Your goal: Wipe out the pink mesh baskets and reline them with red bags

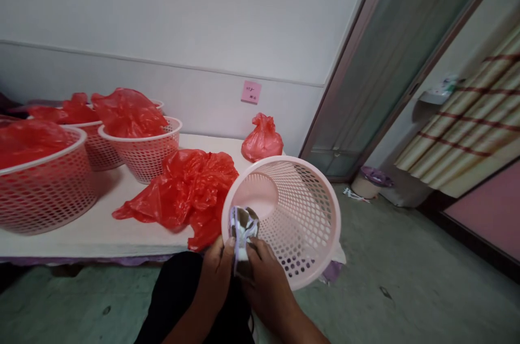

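My left hand (217, 271) and my right hand (266, 273) are both closed on a small folded cloth piece (244, 225), patterned brown and white with lavender edging. Its exact kind I cannot make out. The cloth is in front of the rim of a pale pink plastic basket (303, 214), which lies tipped with its mouth toward me. Nothing shows inside that basket. Left of my hands, a crumpled red plastic bag (195, 187) spreads over the white-covered low table (134, 241).
Pink baskets (142, 143) stuffed with red bags stand at the left. A tied red bag (262, 141) sits by the wall, below a pink note (251, 92). A small bin (368, 181) stands on the floor near the glass door (377, 62). A checked curtain (471, 122) hangs at right.
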Demonstrator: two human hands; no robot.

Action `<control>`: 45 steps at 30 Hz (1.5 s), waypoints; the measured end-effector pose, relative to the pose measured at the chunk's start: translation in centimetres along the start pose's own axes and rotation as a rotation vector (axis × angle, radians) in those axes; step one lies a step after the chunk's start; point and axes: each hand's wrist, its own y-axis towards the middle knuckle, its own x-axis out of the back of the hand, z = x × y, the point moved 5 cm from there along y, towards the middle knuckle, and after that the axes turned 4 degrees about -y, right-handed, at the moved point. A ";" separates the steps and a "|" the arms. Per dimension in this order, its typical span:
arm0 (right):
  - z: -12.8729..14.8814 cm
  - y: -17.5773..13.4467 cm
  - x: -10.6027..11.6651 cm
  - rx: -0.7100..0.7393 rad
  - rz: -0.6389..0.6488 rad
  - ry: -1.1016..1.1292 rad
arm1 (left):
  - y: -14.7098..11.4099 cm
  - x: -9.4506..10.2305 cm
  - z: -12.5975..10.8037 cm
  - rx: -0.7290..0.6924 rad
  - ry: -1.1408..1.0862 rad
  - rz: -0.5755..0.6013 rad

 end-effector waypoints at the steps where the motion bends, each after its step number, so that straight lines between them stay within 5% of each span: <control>1: 0.3 0.3 0.0 0.014 0.012 0.042 | 0.2 0.5 0.0 -0.007 0.025 -0.015; 6: 1.2 1.1 0.9 0.081 0.134 0.065 | 1.9 3.7 -0.7 -0.082 0.200 -0.113; 11: -1.6 1.7 1.2 0.012 0.349 -0.522 | 3.0 6.6 -2.3 -0.188 0.346 -0.168; 18: -4.2 3.8 3.4 -0.087 0.268 -0.689 | 3.3 7.9 -4.8 -0.322 0.515 -0.198; 21: -2.6 3.0 1.4 -0.013 0.318 -0.621 | 3.6 8.4 -5.5 -0.349 0.566 -0.215; 24: 0.2 1.5 -0.6 0.086 0.384 -0.323 | 4.0 8.6 -6.1 -0.357 0.598 -0.207; 28: 3.4 0.7 -0.5 0.154 0.320 0.071 | 4.6 8.1 -6.7 -0.352 0.604 -0.197; 36: 3.3 -0.1 -3.0 0.167 0.338 -0.220 | 5.2 7.1 -7.0 -0.297 0.519 -0.164; 40: 2.8 0.2 -3.3 0.094 0.229 -0.091 | 4.1 6.4 -5.4 -0.228 0.429 -0.153; 45: 3.1 1.9 -0.9 0.063 0.060 0.136 | 1.8 4.8 -2.9 -0.170 0.355 -0.104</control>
